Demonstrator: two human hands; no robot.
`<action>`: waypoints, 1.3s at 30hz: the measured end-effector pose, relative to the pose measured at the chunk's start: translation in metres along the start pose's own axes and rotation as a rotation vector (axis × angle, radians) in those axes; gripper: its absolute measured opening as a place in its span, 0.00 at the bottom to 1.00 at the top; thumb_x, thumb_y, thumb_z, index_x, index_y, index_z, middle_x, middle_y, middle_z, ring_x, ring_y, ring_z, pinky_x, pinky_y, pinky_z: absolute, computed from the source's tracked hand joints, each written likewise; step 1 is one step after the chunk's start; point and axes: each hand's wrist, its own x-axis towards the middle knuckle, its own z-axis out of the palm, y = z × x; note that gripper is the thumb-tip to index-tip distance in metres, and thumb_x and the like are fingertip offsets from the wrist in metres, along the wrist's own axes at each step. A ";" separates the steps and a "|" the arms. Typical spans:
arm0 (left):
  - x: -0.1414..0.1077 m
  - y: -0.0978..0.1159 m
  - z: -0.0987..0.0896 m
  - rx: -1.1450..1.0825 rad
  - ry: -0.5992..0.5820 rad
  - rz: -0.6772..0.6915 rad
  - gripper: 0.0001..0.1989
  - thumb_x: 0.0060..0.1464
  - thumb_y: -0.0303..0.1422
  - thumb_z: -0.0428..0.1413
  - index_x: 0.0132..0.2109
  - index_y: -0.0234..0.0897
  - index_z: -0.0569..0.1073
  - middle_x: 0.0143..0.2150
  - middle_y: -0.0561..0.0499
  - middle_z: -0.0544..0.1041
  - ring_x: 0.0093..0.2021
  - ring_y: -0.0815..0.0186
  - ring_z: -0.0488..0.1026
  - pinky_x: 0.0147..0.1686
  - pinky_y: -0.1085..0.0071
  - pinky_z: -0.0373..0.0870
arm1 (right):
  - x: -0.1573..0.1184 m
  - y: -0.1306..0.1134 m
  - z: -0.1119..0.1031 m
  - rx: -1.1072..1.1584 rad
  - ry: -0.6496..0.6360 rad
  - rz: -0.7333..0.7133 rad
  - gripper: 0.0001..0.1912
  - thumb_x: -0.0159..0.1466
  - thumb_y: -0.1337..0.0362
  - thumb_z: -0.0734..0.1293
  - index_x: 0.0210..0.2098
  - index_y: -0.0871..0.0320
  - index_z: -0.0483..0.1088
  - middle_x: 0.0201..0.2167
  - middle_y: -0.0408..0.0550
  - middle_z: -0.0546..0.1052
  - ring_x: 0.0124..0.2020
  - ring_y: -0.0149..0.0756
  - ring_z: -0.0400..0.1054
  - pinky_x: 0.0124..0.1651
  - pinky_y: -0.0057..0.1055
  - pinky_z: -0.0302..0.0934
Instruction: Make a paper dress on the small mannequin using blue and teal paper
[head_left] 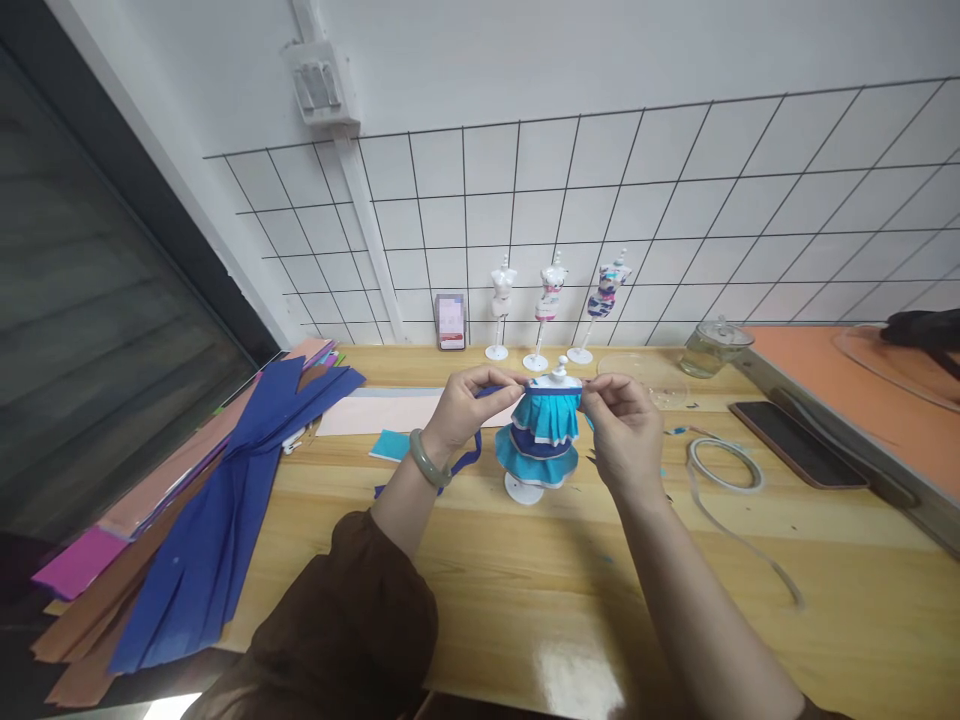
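A small white mannequin (pixel 560 367) stands upright on a round base (pixel 523 489), dressed in a turquoise and dark blue layered dress (pixel 541 440). Across its chest runs a dark blue strip (pixel 555 391), stretched between my two hands. My left hand (pixel 474 405), with a green bangle at the wrist, pinches the strip at the mannequin's left side. At the other side my right hand (pixel 620 420) pinches the strip's other end. The strip's loose tail (pixel 471 458) hangs behind my left wrist.
Blue crepe paper (pixel 217 520) and other coloured sheets lie at the left. Three small mannequins (pixel 550 290) and a phone (pixel 451 322) stand by the wall. At the right are a tape roll (pixel 725 464), a dark phone (pixel 796 443) and a glass jar (pixel 712 348).
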 end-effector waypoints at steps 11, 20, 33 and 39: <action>0.000 -0.005 -0.001 -0.033 -0.017 -0.013 0.07 0.43 0.34 0.64 0.30 0.34 0.78 0.36 0.47 0.80 0.39 0.64 0.75 0.42 0.67 0.71 | 0.000 -0.003 0.001 0.015 -0.016 0.109 0.08 0.52 0.62 0.72 0.30 0.56 0.71 0.24 0.40 0.74 0.24 0.27 0.66 0.29 0.26 0.60; -0.002 -0.004 -0.001 -0.060 0.013 -0.036 0.08 0.41 0.34 0.65 0.30 0.35 0.79 0.35 0.47 0.80 0.39 0.62 0.75 0.43 0.66 0.70 | -0.003 -0.008 0.003 0.036 -0.013 0.138 0.09 0.51 0.62 0.73 0.30 0.56 0.71 0.24 0.40 0.74 0.23 0.26 0.65 0.29 0.25 0.61; -0.020 -0.007 -0.008 -0.326 0.015 -0.170 0.08 0.38 0.33 0.66 0.28 0.34 0.78 0.32 0.49 0.78 0.32 0.69 0.73 0.34 0.73 0.70 | -0.033 -0.027 0.004 0.050 -0.096 0.109 0.10 0.51 0.62 0.74 0.31 0.56 0.72 0.25 0.42 0.75 0.27 0.30 0.69 0.34 0.30 0.65; -0.034 -0.015 -0.012 -0.467 0.016 -0.248 0.11 0.33 0.34 0.68 0.24 0.34 0.76 0.29 0.50 0.77 0.28 0.70 0.72 0.29 0.73 0.69 | -0.052 -0.031 0.008 0.071 -0.137 0.130 0.08 0.52 0.63 0.73 0.31 0.55 0.72 0.26 0.42 0.76 0.27 0.31 0.70 0.34 0.30 0.65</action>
